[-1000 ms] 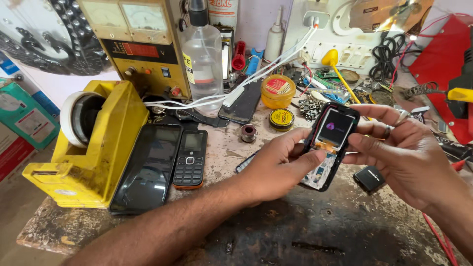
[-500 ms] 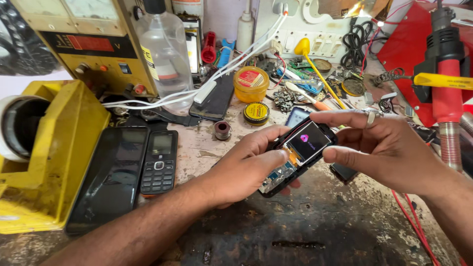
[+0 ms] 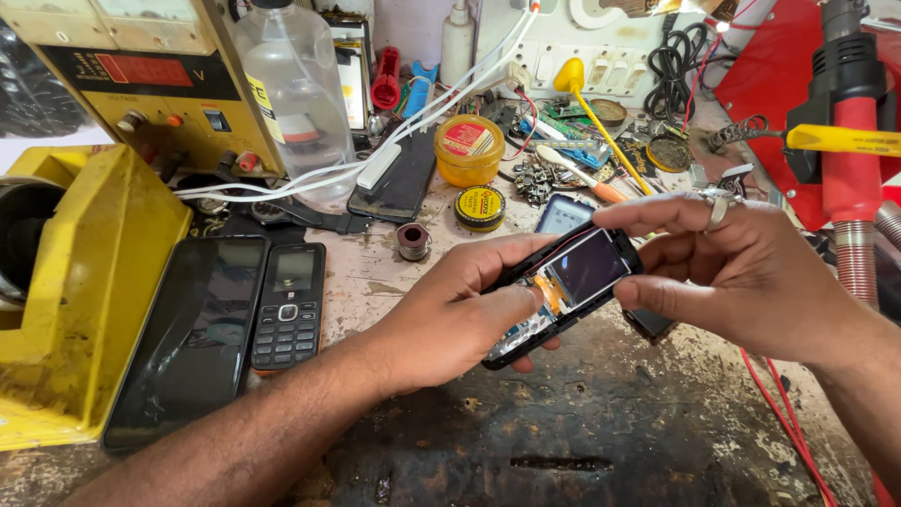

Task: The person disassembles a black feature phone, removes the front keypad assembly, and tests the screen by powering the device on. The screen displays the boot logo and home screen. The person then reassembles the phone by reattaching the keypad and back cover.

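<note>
The surface (image 3: 601, 441) is worn and stained, w/ clutter across the back. At far left sits a big yellow holder (image 3: 84, 291), and behind it a yellow power supply (image 3: 141, 75) w/ a red display. A clear plastic bottle (image 3: 291, 94) stands next to that, white cables trailing past its base. At right, a red hot-air tool (image 3: 849, 150).

Flat on the surface beside the holder: a black smartphone (image 3: 192, 338), then a smaller keypad phone (image 3: 291, 305) just beside it, both face up.

Left hand (image 3: 450, 314) and right hand (image 3: 741, 272) meet at centre, above the surface, around an opened small phone (image 3: 563, 291) (screen up, tilted, innards showing at its lower end). Left grip is closed around the phone's lower half, thumb on top. Right grip pinches the upper end, index finger over the top edge, thumb at the side; a ring on one finger.

Smaller bits behind: an orange jar (image 3: 469, 150), a round yellow tin (image 3: 481, 207), a solder spool (image 3: 413, 241).
</note>
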Demonstrator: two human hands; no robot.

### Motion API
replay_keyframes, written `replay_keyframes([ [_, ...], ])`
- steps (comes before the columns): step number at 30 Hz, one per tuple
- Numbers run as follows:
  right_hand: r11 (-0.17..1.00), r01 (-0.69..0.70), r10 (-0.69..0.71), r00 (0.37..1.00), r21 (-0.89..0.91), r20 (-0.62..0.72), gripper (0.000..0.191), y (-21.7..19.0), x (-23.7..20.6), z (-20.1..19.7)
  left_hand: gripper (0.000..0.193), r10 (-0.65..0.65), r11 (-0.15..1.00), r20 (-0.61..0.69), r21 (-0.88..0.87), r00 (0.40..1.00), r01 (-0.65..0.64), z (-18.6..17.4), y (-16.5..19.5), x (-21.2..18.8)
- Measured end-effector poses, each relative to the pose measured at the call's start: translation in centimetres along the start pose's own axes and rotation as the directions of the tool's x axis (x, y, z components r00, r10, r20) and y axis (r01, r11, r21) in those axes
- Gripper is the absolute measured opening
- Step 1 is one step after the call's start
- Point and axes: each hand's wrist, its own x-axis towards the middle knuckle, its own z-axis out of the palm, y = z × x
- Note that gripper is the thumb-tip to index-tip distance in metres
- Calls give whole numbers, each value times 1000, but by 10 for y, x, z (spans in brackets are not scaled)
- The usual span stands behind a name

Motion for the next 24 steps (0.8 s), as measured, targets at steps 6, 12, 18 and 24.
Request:
replay_keyframes([
  [6,993,-120,120,993,4,-15,56,-3,-2,1,51,-9,1000,-17,5,1000,9,-1,-1,0],
  [12,999,-32,32,999,31,2,55,1,-4,-1,50,-1,1000,-7,13,1000,1,-1,0,0],
  [18,997,2,-3,1000,82,7,52,6,-4,-1,49,11,1000,0,19,1000,-11,-1,0,-1],
  [24,991,-31,30,999,132,15,53,10,-3,-1,50,10,1000,2,25,1000,-10,0,0,-1],
])
